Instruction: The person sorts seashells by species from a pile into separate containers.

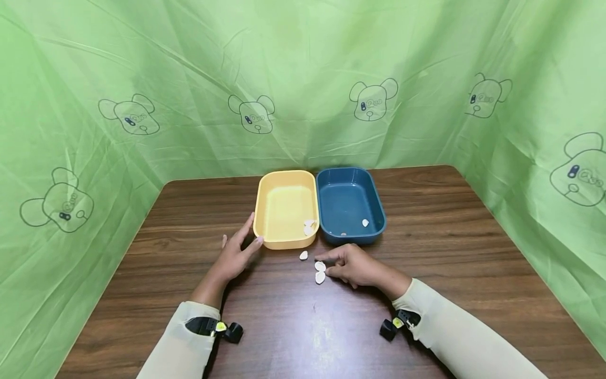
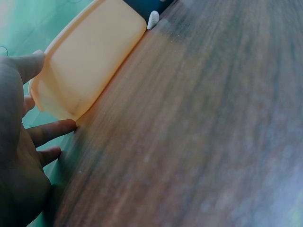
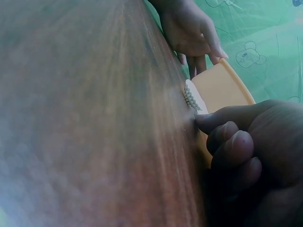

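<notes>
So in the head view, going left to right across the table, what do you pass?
Left hand → yellow tray → blue tray; nearer, shells then the right hand.

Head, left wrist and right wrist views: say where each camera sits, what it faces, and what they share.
Head: looks forward and down on the table, yellow tray, blue tray, both hands and sleeves.
Left wrist: low beside the left hand, facing the yellow tray's outer wall.
Right wrist: low behind the right hand, facing the left hand across the table.
Shared: the yellow tray shows in all three.
</notes>
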Tool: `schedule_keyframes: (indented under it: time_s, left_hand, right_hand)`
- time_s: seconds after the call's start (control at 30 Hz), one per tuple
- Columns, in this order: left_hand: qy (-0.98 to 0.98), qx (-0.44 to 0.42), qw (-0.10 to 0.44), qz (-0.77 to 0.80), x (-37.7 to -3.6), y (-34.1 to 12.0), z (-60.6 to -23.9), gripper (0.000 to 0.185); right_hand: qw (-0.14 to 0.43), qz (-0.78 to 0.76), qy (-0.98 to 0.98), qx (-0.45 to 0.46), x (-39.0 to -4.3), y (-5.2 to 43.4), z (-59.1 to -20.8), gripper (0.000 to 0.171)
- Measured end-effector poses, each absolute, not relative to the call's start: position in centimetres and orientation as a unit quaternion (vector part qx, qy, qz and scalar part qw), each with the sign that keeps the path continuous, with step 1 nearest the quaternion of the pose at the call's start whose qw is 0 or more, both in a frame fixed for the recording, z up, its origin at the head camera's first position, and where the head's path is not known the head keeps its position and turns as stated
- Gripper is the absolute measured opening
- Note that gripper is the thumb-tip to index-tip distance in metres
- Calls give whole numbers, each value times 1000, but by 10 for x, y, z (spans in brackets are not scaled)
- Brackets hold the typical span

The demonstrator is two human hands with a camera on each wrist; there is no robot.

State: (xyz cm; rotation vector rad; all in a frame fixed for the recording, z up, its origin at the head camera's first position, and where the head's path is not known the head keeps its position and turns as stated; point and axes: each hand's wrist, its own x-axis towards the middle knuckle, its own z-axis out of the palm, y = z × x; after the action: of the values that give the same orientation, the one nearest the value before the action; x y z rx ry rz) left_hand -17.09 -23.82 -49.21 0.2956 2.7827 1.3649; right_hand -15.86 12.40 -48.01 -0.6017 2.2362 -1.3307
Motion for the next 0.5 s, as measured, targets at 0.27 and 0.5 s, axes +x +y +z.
schedule_keyframes:
  time_s: [0.27,0.5]
  left_hand:
    - [895,95,10,435,-171,-238,-491,77]
    - [897,94,11,433,-170,-237,-490,77]
  right_hand:
    - [227,-483,818,-213,-158,123,-478,35]
    - [227,-490,817,-201,-158,123,-479,33]
